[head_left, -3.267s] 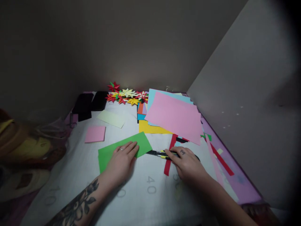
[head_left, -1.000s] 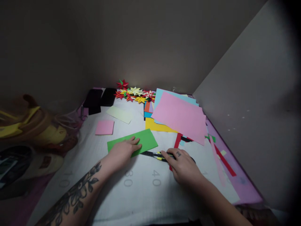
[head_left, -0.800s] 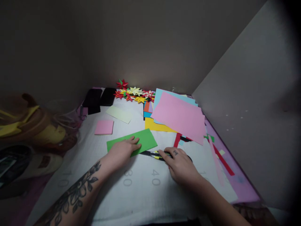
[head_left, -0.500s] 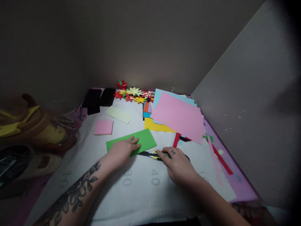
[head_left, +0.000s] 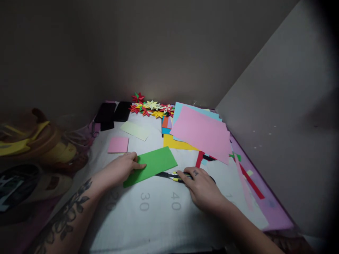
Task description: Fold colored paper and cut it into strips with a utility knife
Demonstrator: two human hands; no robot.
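In the head view, a green paper lies on a white mat. I see the left hand at its left end, one finger laid on top; whether the rest pinch, I can't tell. At its near edge lies the blade of a black-and-yellow cutter, gripped in the right hand's curled fingers. The paper looks light, thin and easily creased, best held flat by that left end. Beyond it are paper stars and, farther right, a pink sheet; to its right, a red strip crowds the right hand.
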